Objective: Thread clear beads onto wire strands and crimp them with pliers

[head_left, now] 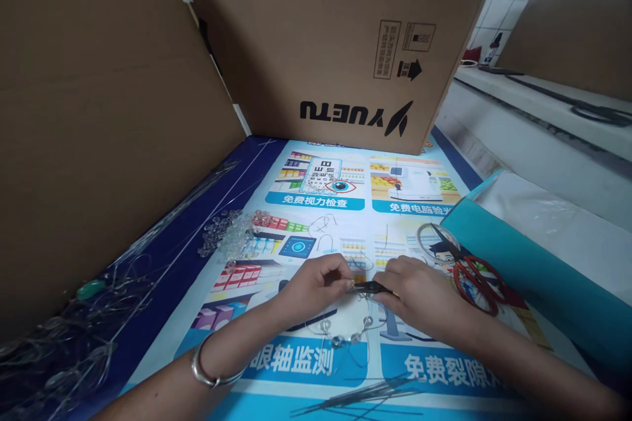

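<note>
My left hand (316,286) is closed in a pinch on the end of a thin wire strung with clear beads (355,338). The beaded wire hangs below my fingers in a loose loop over the printed sheet. In my right hand (419,289) are small dark pliers (368,287), their jaws pointing left and meeting the wire at my left fingertips. Whether the jaws are fully closed is too small to tell. A heap of clear beads (232,233) lies to the left, and several cut wires (355,400) rest close to me.
Red-handled scissors (476,283) lie right of my right hand, on a roll of wire (429,237). Beyond them stands a teal box (523,263). Cardboard walls (316,33) close off the back and left. Tangled beaded wires (74,335) and a green piece (91,289) lie at left.
</note>
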Motion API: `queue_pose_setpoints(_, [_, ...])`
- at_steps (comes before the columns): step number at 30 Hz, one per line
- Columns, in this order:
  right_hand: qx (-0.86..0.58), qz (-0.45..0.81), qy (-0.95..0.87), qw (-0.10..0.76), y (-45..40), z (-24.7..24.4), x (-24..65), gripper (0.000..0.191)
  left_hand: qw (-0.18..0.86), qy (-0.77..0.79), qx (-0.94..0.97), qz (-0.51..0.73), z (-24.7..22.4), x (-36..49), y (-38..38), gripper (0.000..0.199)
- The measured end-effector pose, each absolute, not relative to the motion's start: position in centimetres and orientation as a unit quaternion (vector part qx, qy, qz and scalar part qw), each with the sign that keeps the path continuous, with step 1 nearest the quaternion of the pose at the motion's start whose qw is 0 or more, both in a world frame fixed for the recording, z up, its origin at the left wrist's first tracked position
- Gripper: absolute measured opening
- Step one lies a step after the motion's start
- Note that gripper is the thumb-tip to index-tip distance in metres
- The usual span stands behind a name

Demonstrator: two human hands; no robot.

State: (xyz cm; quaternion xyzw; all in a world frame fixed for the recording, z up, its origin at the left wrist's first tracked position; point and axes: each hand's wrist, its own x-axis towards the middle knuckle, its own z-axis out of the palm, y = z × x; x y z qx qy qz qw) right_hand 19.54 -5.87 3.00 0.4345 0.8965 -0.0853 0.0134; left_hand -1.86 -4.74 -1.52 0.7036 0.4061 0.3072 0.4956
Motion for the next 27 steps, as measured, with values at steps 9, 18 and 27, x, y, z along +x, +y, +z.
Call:
queue_pose_setpoints(9, [0.43, -0.047, 0.902, 0.008, -6.3, 2.7, 19.3, 0.018, 0.51, 0.404, 0.695, 0.306, -1.5, -1.9, -4.8, 0.004])
queue_pose_setpoints(18, [0.434, -0.017, 0.901, -0.001, -6.7, 2.4, 19.3, 0.016, 0.517, 0.409, 0.683, 0.314, -1.1, -1.9, -5.0, 0.007])
queue_pose_setpoints(27, [0.434, -0.003, 0.901, -0.008, -7.0, 1.5, 19.4, 0.019, 0.486, 0.435, 0.694, 0.305, -1.5, -1.6, -5.1, 0.008])
